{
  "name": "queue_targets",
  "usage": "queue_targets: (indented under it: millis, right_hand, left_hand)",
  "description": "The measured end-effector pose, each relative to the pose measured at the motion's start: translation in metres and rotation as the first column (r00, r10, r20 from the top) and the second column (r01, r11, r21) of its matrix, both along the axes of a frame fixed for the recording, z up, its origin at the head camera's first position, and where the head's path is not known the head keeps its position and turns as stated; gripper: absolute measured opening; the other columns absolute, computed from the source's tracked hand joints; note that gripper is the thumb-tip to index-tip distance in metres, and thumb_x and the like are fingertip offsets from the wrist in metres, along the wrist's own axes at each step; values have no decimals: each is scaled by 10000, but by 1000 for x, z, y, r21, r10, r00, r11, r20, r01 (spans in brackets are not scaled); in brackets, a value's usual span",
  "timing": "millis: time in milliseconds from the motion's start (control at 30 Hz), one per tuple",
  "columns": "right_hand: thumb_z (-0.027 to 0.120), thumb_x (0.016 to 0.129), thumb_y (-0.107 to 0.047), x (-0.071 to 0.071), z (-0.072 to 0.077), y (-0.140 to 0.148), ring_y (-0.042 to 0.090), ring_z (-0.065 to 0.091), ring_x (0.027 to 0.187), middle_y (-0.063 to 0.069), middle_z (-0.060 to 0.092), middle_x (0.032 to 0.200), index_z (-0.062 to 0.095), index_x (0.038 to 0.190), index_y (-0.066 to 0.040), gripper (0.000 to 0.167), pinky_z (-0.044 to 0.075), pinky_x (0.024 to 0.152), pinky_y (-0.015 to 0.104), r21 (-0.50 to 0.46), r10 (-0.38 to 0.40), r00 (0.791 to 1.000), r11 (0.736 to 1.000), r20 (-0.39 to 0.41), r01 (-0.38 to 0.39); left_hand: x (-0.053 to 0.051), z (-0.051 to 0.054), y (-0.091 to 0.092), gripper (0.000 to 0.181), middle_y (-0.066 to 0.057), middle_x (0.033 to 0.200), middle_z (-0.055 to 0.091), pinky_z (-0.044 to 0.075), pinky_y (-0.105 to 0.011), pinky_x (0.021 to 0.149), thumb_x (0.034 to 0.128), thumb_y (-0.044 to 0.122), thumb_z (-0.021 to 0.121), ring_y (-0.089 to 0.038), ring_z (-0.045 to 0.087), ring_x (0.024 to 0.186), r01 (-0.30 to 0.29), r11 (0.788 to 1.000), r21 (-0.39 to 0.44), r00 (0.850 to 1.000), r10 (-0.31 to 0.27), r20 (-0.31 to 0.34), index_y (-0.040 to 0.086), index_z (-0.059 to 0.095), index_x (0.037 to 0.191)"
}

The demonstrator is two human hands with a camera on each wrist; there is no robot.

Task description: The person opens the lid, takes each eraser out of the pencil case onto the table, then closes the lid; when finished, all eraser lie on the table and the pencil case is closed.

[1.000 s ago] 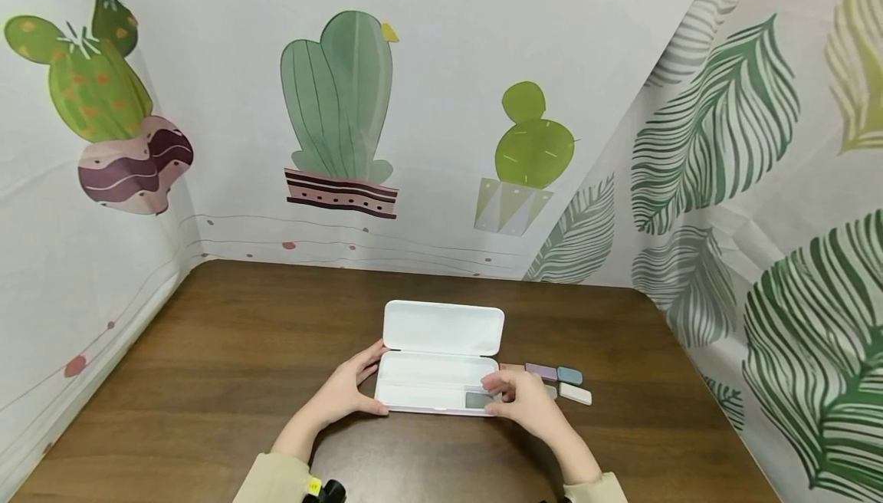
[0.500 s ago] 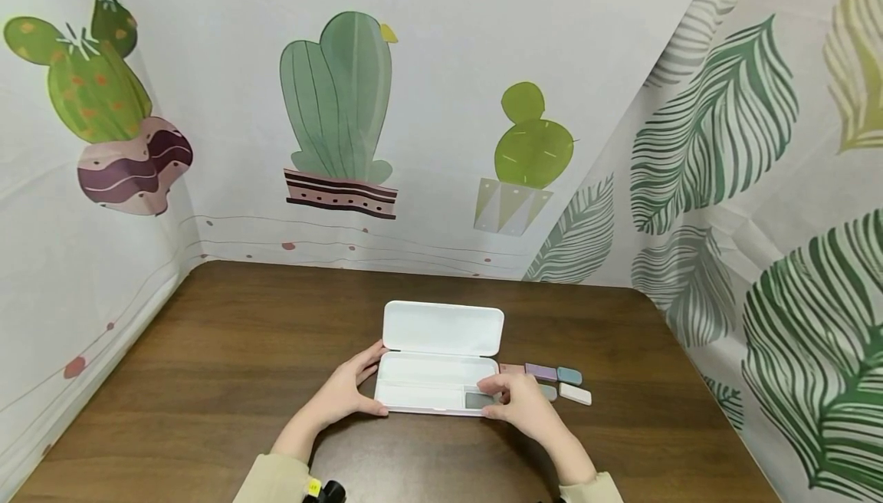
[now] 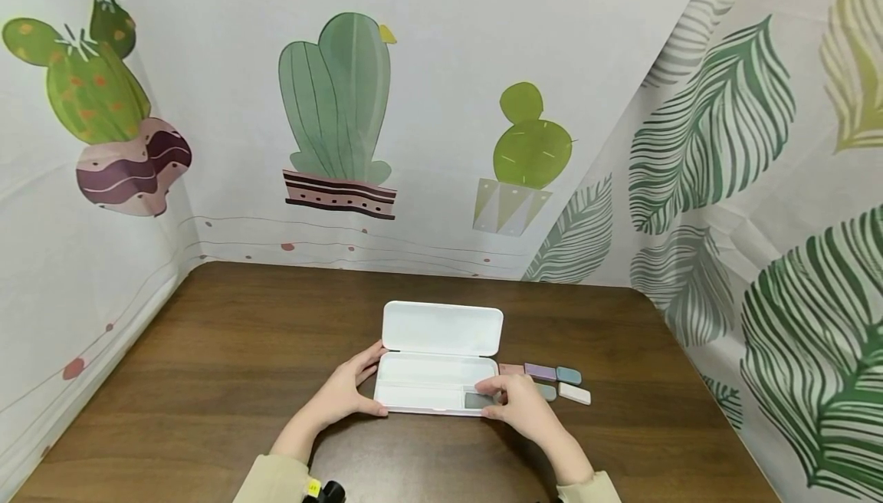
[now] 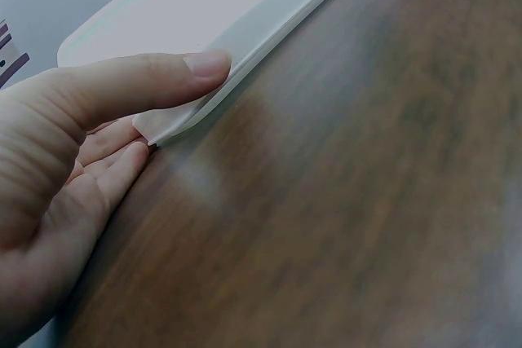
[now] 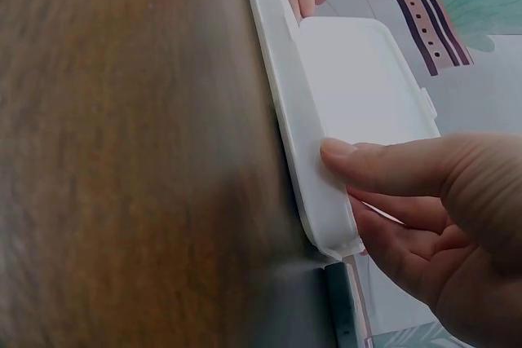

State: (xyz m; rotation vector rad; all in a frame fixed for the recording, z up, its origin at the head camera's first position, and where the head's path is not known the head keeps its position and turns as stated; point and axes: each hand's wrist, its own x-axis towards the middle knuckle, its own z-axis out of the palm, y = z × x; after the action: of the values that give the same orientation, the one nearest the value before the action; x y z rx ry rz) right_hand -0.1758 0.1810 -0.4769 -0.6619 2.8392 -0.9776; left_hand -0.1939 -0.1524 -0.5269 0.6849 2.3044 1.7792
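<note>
An open white pencil case [image 3: 421, 398] lies on the table, its lid [image 3: 443, 328] raised at the back. My left hand [image 3: 343, 392] grips the case's left end; the left wrist view shows its thumb [image 4: 208, 67] against the front wall and fingers round the end. My right hand [image 3: 517, 403] holds the right end, thumb [image 5: 338, 152] on the front wall and fingers reaching over it; their tips are partly hidden. Beside these fingers, a dark grey rectangle [image 3: 474, 400] shows in the small right compartment; I cannot tell what it is.
Right of the case lie several small blocks: a pink one [image 3: 511, 369], a purple one [image 3: 541, 372], a blue one [image 3: 569, 375], a grey-green one [image 3: 547, 392] and a white one [image 3: 575, 393]. A patterned cloth [image 3: 441, 181] hangs behind the wooden table [image 3: 228, 350].
My right hand's fingers have shifted slightly left over the right compartment. The left hand and the case stay where they were.
</note>
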Motion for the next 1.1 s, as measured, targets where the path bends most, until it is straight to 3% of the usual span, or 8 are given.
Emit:
queue_targets:
  millis: [533,1100]
  right_hand:
    - [824,726,-46,-3,1,-3,139,643,849,14,743,923,745,988,-71,275,550,700,221,8,37,999,999,-25,-37]
    - [843,698,-50,-3,3,-3,101,644,819,-34,729,874,710,930,-112,274,499,658,199,-3,45,998,999,-48,-45]
  left_hand:
    - [0,0,0,1136,-285,1506,367,349,-446,1145,628,61,906,-412,345,1399,-1,1000,6,1000,1,1,-71,213,1518]
    - [0,-2,0,1138,-290,1498,373,344,-452,1145,623,59,907,-418,351,1394,-2,1000,8,1000,2,4,-83,213,1513]
